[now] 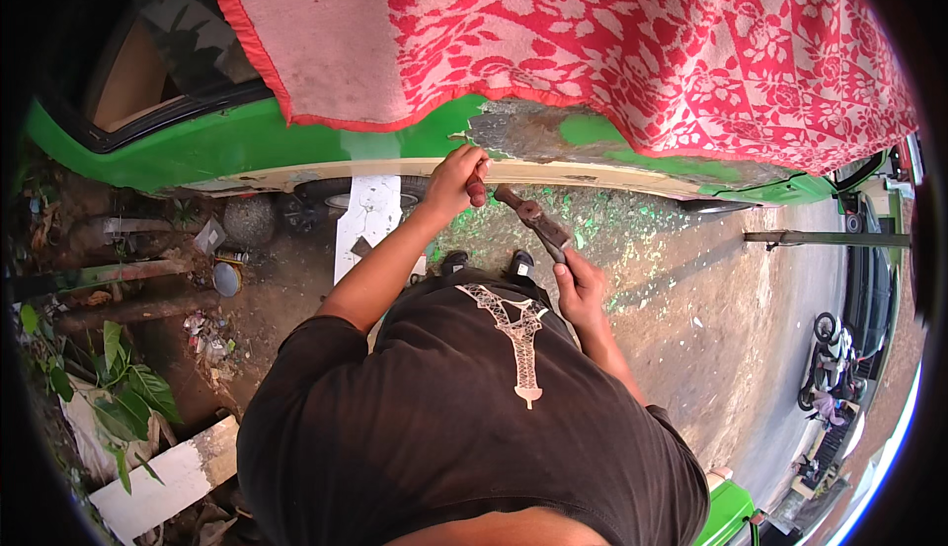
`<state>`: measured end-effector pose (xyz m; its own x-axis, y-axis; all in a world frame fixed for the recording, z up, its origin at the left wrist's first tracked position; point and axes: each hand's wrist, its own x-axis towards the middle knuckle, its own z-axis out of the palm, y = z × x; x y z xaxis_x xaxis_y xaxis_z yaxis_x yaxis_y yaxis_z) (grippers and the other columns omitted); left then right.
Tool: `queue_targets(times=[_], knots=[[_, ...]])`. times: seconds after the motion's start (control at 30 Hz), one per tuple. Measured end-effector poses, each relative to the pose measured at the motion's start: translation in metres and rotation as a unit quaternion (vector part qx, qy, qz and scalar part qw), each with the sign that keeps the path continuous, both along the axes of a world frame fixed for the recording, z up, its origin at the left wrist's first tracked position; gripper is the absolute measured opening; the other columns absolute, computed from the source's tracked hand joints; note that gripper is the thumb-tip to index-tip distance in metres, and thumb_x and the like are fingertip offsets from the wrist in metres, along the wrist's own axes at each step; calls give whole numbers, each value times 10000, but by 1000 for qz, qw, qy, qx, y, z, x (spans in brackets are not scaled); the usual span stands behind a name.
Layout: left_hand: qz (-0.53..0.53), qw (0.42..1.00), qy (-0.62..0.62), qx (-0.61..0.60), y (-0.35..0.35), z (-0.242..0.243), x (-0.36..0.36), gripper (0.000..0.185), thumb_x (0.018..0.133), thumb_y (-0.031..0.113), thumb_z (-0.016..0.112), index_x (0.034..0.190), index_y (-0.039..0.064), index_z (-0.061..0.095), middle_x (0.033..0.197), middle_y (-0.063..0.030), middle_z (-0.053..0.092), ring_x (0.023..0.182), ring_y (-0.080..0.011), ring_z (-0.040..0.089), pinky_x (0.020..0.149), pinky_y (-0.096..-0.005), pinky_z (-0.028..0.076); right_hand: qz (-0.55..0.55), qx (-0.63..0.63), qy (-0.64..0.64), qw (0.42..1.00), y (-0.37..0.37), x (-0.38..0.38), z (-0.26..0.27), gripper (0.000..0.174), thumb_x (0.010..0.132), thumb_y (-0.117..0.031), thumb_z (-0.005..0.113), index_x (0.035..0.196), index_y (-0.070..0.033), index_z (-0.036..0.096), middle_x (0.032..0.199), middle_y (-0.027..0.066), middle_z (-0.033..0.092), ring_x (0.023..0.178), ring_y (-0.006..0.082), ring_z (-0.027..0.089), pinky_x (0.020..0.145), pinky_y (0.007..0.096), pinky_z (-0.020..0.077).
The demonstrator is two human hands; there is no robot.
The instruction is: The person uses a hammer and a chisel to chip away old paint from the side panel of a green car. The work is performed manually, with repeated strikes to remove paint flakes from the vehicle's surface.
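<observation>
My left hand (452,182) grips a tool by its reddish-brown handle (476,190), close against the side of a green vehicle (326,139). The tool's working end is hidden by my fingers and cannot be made out. In my right hand (581,288) is a hammer with a rusty brown head (535,214), its head a short way from the handle's butt and apart from it. Just beyond my left hand, the green paint ends at a ragged edge, with a grey-brown bare patch (518,130) beside it.
A red and pink floral blanket (592,42) drapes over the vehicle. Green paint flakes (585,224) litter the ground near my shoes (521,263). A white board (368,213), pipes, a tin (227,279) and plants (129,390) lie leftward. A post (826,238) and motorcycle (831,357) stand rightward.
</observation>
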<state>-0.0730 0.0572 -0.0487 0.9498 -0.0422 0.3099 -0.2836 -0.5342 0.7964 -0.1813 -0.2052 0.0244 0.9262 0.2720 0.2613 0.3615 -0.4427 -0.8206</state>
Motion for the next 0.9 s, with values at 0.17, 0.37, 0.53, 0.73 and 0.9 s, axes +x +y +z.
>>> queue_targets(times=[0.17, 0.37, 0.53, 0.73, 0.9], knots=[[10, 1000, -7, -4, -3, 1, 2, 111, 916, 135, 616, 938, 33, 576, 863, -116, 567, 800, -303, 593, 710, -381, 470, -69, -115, 108, 985, 3, 2, -16, 313, 938, -217, 643, 1153, 10, 660, 738, 193, 642, 628, 227, 640, 597, 343, 483], [3, 1000, 5, 17, -1, -2, -7, 113, 921, 131, 614, 946, 26, 580, 884, -123, 568, 828, -310, 594, 728, -383, 471, -152, -17, 154, 976, -13, -2, -24, 329, 959, -240, 622, 1154, 22, 654, 633, 126, 568, 587, 112, 521, 547, 311, 432], [16, 1000, 9, -5, -1, -3, -11, 123, 915, 149, 624, 950, 37, 587, 904, -114, 576, 853, -319, 597, 739, -399, 476, -148, -13, 144, 978, -11, 4, -26, 321, 957, -233, 624, 1153, 19, 656, 641, 120, 581, 604, 103, 527, 557, 303, 438], [21, 1000, 20, -6, -4, 3, -9, 123, 919, 136, 630, 958, 27, 590, 895, -122, 571, 833, -312, 596, 733, -389, 474, -127, -28, 175, 976, -6, 2, -9, 303, 948, -207, 635, 1150, 17, 660, 665, 108, 602, 619, 101, 543, 578, 288, 450], [22, 1000, -11, 2, -5, 0, -7, 123, 923, 129, 632, 955, 19, 587, 876, -126, 559, 791, -297, 589, 709, -380, 469, -71, -3, 150, 986, 1, 7, 3, 277, 941, -181, 637, 1127, 24, 659, 711, 118, 624, 626, 128, 571, 593, 295, 462]])
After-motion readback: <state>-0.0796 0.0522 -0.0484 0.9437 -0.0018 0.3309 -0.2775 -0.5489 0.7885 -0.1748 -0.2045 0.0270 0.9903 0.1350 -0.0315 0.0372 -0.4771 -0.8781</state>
